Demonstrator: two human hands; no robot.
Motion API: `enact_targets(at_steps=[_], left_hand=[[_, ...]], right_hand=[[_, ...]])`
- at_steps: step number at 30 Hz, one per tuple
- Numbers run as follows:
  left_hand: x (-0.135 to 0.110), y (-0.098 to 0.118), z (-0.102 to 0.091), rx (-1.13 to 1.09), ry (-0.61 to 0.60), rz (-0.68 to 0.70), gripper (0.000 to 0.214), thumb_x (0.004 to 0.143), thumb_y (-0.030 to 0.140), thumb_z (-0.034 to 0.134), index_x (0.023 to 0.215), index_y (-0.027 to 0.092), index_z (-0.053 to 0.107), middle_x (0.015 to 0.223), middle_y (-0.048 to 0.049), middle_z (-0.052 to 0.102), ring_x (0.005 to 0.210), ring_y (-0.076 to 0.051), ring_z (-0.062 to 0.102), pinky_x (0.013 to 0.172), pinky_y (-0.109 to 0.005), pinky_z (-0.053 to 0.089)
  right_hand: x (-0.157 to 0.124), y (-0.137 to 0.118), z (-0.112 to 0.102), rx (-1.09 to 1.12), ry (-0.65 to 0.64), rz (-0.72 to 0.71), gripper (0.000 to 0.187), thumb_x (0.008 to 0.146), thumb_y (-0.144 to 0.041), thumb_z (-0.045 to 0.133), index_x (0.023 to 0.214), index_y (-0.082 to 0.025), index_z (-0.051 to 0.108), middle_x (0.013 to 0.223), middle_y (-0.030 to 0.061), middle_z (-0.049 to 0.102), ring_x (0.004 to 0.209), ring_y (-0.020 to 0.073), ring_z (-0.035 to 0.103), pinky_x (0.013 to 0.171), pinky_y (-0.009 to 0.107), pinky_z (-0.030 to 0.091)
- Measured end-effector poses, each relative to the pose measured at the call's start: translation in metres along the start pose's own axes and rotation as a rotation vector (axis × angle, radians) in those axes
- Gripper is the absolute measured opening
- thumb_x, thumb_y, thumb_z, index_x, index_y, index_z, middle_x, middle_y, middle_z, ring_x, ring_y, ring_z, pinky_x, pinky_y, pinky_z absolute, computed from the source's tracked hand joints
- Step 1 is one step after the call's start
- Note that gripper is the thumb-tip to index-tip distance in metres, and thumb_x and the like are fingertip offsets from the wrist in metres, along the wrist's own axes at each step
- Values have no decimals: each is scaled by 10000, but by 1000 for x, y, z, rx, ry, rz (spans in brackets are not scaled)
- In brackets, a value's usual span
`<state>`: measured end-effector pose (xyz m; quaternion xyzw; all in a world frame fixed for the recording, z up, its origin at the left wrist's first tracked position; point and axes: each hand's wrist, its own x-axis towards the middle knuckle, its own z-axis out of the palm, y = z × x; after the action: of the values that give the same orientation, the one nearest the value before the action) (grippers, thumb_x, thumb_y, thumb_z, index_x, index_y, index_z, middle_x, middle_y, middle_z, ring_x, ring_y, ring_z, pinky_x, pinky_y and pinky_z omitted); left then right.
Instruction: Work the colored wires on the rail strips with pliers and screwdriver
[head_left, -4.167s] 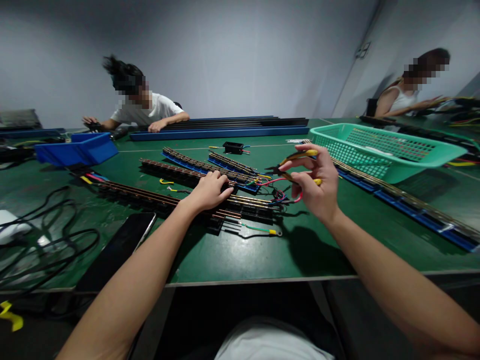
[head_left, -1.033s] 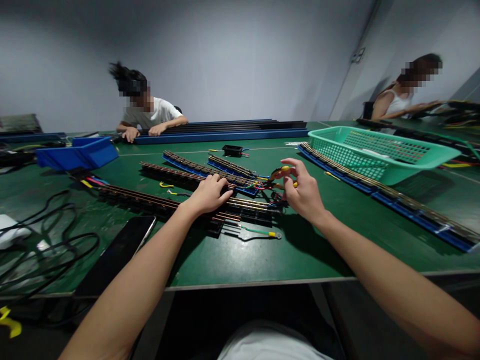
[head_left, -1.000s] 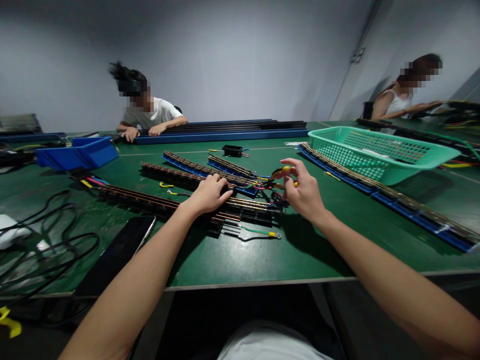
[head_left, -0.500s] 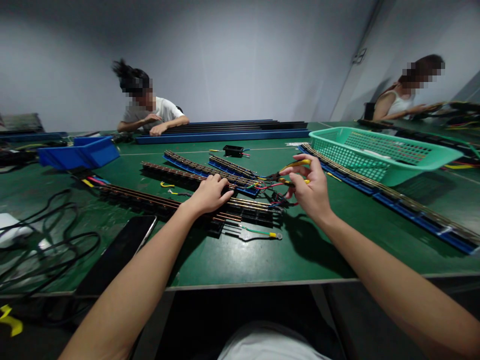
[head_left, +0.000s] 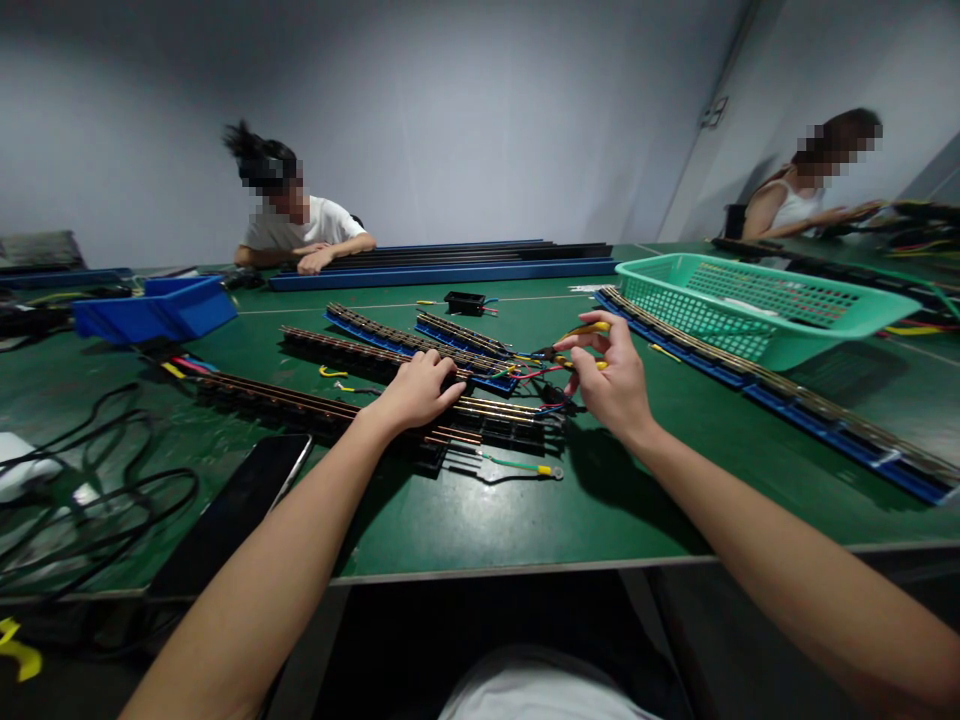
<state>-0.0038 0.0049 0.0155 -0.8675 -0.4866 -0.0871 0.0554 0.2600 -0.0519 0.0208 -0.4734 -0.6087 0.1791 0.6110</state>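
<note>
My right hand (head_left: 619, 385) grips yellow-handled pliers (head_left: 585, 331), their handles spread apart and their dark jaws pointing left near several thin coloured wires (head_left: 536, 373). Across a black rail strip with copper bars (head_left: 499, 410) lies my left hand (head_left: 420, 392), fingers curled over it and the thumb toward the right. Behind that hand is a blue-based strip with metal bars (head_left: 367, 320), and a shorter strip (head_left: 461, 333) sits beyond it. In front, a green wire with a ring terminal (head_left: 525, 466) rests on the table. The palm side of my left hand is hidden.
A phone (head_left: 232, 510) and tangled black cables (head_left: 135, 470) lie at the left, before a blue bin (head_left: 157, 312). To the right are a green basket (head_left: 757, 310) and a long blue strip (head_left: 810, 420). Two people (head_left: 322, 225) sit across and at right.
My right hand and the pliers have shifted slightly left. My left hand stays on the strip. The person across has lowered one hand onto the other arm.
</note>
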Motion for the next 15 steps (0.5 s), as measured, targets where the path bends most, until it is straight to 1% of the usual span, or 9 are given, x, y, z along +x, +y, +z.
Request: enact_targets(at_steps=[6,10,15], left_hand=[[0,0,0,5,3,6,376,987,426,467,1194,145,606,1148,-147,572,1072,-298,541,910,-430,465],[1,0,1,1,0,7,378,988,425,468,1198,145,609,1154,-147,571,1076,-301,540,905,-427,463],[1,0,1,10,-3,2,384,988,428,467,1214,147,602,1161,-145,570,1075,-297,540,904,-421,461]], right_hand=[[2,3,1,-6,3,-6,362,839,-272,552,1176,-235,425,953,27,698,445,98,576,396,233,507],[1,3,1,14,-6,-20,387,832,-269,564,1191,-243,422,964,29,697,471,110,594,408,243,523],[2,5,1,10,-17,-3,410,819,-248,563,1199,-249,411,976,20,694,415,94,570,410,250,520]])
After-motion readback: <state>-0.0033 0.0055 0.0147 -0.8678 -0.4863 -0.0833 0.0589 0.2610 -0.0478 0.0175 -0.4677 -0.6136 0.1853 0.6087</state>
